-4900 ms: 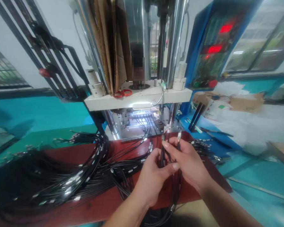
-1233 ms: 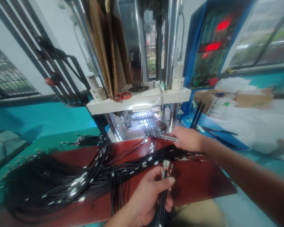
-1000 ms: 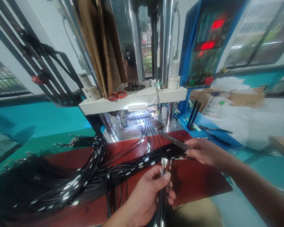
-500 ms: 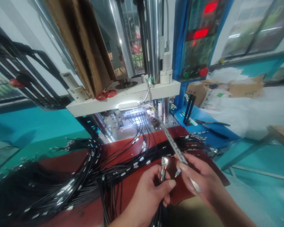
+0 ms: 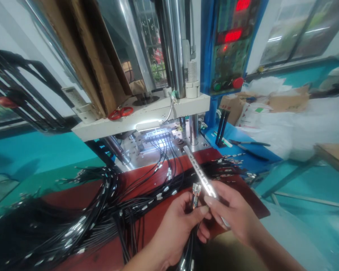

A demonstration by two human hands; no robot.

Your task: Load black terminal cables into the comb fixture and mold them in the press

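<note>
My left hand (image 5: 183, 222) is closed around a bundle of black cables (image 5: 190, 244), whose silvery metal connector ends (image 5: 197, 189) stick up above the fingers. In my right hand (image 5: 228, 210) is a long, narrow metal strip with a row of slots (image 5: 198, 171), gripped between thumb and fingers. It slants up and left toward the press. The fingertips of both hands are close together; whether the right fingers also pinch a cable end is hidden. Many more black cables with metal ends (image 5: 81, 222) lie across the reddish-brown table (image 5: 155, 233).
Beyond the table stands a press with a cream plate (image 5: 180, 107), and several cables run into its lit mould (image 5: 158, 135). Red-handled scissors (image 5: 120, 113) rest on the plate. Pliers (image 5: 251, 145) lie on the blue surface at right, below a control panel (image 5: 228, 49).
My right hand has moved left with the slotted strip, closer to my left hand. The cable end that showed beneath its fingers is now hidden. The whole view has shifted slightly.
</note>
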